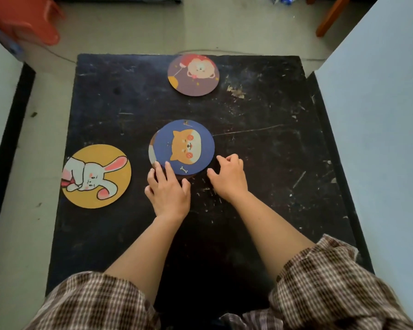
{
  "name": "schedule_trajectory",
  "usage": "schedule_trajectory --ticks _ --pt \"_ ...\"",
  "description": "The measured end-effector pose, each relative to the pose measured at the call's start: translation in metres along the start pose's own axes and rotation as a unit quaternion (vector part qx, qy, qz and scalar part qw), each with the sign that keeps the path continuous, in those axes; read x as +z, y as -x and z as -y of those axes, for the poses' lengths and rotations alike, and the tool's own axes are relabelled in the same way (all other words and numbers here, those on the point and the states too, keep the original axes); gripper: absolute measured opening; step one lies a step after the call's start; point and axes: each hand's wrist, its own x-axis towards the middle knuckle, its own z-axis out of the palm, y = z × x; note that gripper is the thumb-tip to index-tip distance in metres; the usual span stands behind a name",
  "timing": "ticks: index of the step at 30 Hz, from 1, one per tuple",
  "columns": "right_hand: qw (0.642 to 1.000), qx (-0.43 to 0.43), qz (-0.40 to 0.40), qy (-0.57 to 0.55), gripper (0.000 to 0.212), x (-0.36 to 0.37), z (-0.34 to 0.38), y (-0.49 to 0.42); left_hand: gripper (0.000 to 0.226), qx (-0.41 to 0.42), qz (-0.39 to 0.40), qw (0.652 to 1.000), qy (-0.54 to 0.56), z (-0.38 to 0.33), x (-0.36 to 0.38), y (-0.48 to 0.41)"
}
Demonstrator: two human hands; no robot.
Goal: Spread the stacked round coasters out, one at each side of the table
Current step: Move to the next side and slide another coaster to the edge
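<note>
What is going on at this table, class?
A person is dealing round coasters out from a small stack. The yellow rabbit coaster lies at the table's left edge and the purple one at the far edge. The blue dog coaster still tops the middle stack, with another coaster peeking out beneath. The left hand has fingertips on the stack's near edge; the right hand rests beside it, touching nothing. The black table has no coaster on its right or near side yet.
</note>
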Motion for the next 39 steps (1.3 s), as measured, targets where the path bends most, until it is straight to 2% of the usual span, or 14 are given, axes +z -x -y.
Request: schedule_trajectory --ticks 2,4,8,10,14,19,21,23,25,28,30,33,37,39 --pt "1.000 0.012 0.000 -0.025 0.050 0.002 0.005 -0.007 0.067 -0.010 0.005 1.000 -0.007 -0.003 0.003 0.000" --pt "0.992 0.055 -0.008 -0.109 0.050 0.004 0.010 -0.012 0.065 -0.014 0.004 1.000 -0.005 -0.005 0.004 0.000" --pt "0.930 0.184 -0.050 -0.314 0.028 0.003 0.022 -0.024 0.063 -0.025 -0.001 1.000 0.014 -0.003 0.005 -0.001" --pt "0.915 0.204 -0.044 -0.344 0.018 0.001 0.026 -0.031 0.061 -0.027 -0.001 0.999 0.019 -0.002 0.005 -0.001" --pt "0.901 0.233 0.014 -0.366 0.028 -0.003 0.027 -0.037 0.057 -0.037 -0.005 0.999 0.040 -0.001 0.002 -0.002" --pt "0.851 0.259 0.069 -0.451 0.031 -0.016 0.015 -0.019 0.053 -0.086 -0.032 0.987 0.131 -0.005 -0.004 0.007" --pt "0.838 0.270 0.077 -0.468 0.027 -0.019 0.006 -0.005 0.050 -0.142 -0.030 0.972 0.188 -0.010 -0.005 0.015" --pt "0.826 0.283 0.085 -0.479 0.024 -0.021 -0.007 0.011 0.050 -0.196 0.000 0.933 0.303 -0.017 -0.005 0.027" --pt "0.810 0.302 0.098 -0.493 0.030 -0.023 -0.021 0.030 0.052 -0.203 0.030 0.891 0.405 -0.021 -0.001 0.042" --pt "0.790 0.316 0.124 -0.511 0.037 -0.024 -0.042 0.060 0.057 -0.194 0.050 0.869 0.452 -0.022 0.008 0.068" --pt "0.788 0.311 0.148 -0.510 0.036 -0.024 -0.056 0.081 0.060 -0.197 0.059 0.866 0.455 -0.019 0.015 0.085" --pt "0.804 0.292 0.167 -0.490 0.020 -0.023 -0.080 0.110 0.057 -0.178 0.063 0.877 0.441 -0.010 0.025 0.113" --pt "0.825 0.283 0.108 -0.477 0.016 -0.025 -0.113 0.131 0.057 -0.130 0.096 0.878 0.450 0.005 0.033 0.150" --pt "0.847 0.278 0.089 -0.445 0.016 -0.027 -0.128 0.140 0.057 -0.114 0.114 0.885 0.437 0.012 0.037 0.163"
